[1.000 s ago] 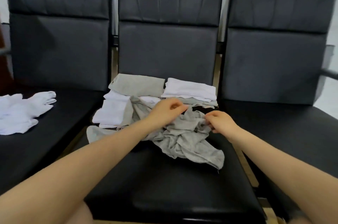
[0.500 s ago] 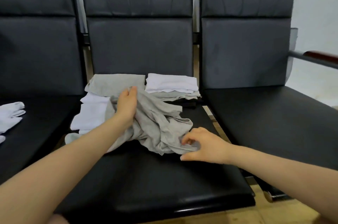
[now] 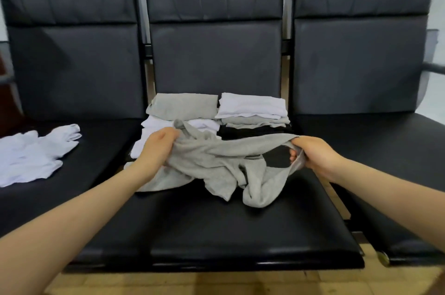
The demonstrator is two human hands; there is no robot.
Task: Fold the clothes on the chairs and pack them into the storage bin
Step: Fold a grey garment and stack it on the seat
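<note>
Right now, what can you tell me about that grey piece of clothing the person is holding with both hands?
The grey garment looks like soft, light grey knit fabric, unfolded and crumpled. It is stretched between the left hand, which grips one bunched end, and the right hand, whose fingers curl through an opening at the other. Its upper edge is pulled fairly taut; the rest sags in loose folds onto the middle chair's seat, in front of the folded stacks.
</note>
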